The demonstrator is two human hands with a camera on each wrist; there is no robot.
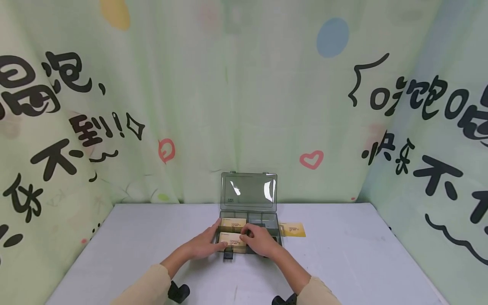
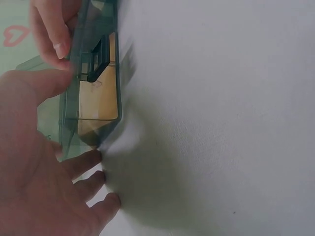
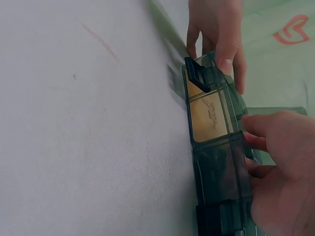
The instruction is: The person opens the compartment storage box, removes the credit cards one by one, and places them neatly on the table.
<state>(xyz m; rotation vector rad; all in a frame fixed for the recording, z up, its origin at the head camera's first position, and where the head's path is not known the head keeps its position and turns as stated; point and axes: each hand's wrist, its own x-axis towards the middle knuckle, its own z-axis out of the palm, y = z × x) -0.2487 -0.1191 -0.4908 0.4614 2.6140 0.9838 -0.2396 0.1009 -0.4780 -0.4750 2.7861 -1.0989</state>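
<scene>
A dark translucent compartment box (image 1: 270,217) stands on the table with its hinged lid (image 1: 249,192) raised at the back. A yellow printed card (image 1: 230,239) fills its front left compartment, and another yellow card (image 1: 233,222) sits behind it. My left hand (image 1: 203,244) rests on the box's left end, thumb over the front rim and the other fingers spread along the outer wall. With bent fingers and thumb, my right hand (image 1: 261,241) pinches at the right edge of the front card. The right wrist view shows that hand (image 3: 285,157) reaching over the rim, its fingertips partly hidden.
A flat yellow printed card (image 1: 292,229) lies on the white table (image 1: 343,258) just right of the box. A black latch (image 1: 228,254) hangs open at the box's front. Printed curtains (image 1: 244,106) enclose the table's back and sides.
</scene>
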